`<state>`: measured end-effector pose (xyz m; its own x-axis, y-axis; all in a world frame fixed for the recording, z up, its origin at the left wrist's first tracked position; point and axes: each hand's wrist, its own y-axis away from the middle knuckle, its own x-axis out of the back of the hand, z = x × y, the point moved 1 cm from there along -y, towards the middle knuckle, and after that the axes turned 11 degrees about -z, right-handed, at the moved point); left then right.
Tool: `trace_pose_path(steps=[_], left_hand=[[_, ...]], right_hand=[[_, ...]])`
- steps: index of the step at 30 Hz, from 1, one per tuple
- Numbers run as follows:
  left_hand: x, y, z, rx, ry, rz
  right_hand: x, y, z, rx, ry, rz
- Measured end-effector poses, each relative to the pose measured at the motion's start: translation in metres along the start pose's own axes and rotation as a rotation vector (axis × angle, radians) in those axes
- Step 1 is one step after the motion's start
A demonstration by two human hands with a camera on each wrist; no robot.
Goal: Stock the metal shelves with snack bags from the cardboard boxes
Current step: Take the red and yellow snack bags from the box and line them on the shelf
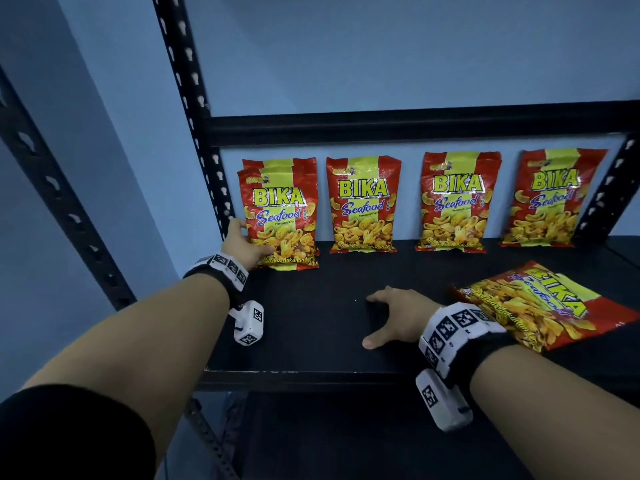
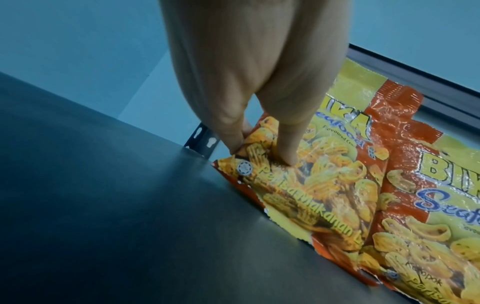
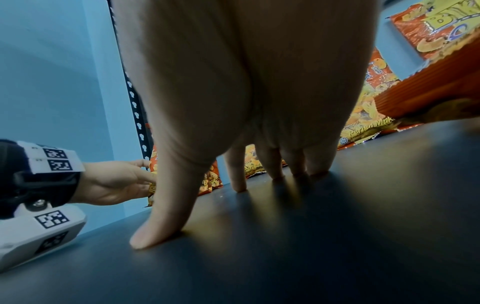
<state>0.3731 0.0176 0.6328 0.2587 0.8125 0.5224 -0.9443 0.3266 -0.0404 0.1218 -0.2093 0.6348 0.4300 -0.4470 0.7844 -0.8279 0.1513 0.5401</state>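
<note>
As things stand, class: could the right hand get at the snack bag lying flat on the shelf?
Probably yes. The right hand rests spread on the bare shelf, holding nothing, and the flat bag lies just beside its wrist with nothing between them.

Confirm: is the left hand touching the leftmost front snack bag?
Touching. The left wrist view shows the left hand pinching the leftmost front snack bag at its lower corner, thumb on the front and fingers behind.
</note>
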Motion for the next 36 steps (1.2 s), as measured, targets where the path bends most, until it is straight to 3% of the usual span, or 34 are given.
trace_pose_path(steps=[8, 11, 13, 18, 22, 30, 36], left_hand=[[-0.005, -0.024, -0.006, 0.077, -0.022, 0.053], [0.001, -0.021, 0.003, 0.127, -0.139, 0.153], [0.003, -0.014, 0.016, 0.059, -0.275, 0.186], [-0.016, -0.001, 0.047, -0.301, -0.774, 0.060], [-0.038, -0.002, 0.048, -0.431, -1.036, -0.002], [-0.051, -0.009, 0.049, -0.289, -1.136, 0.030], [-0.056, 0.016, 0.069, -0.237, -1.055, 0.045]], right_hand=[[0.000, -0.003, 0.001, -0.008, -0.032, -0.012], [0.002, -0.003, -0.001, -0.015, -0.026, -0.020], [0.002, -0.002, -0.002, -0.017, -0.023, -0.026], [0.001, -0.001, -0.003, -0.012, -0.026, -0.014], [-0.001, -0.002, 0.000, -0.009, -0.053, -0.019], [-0.003, -0.004, 0.004, 0.005, -0.083, -0.019], [0.007, 0.021, 0.003, 0.103, -0.087, 0.042]])
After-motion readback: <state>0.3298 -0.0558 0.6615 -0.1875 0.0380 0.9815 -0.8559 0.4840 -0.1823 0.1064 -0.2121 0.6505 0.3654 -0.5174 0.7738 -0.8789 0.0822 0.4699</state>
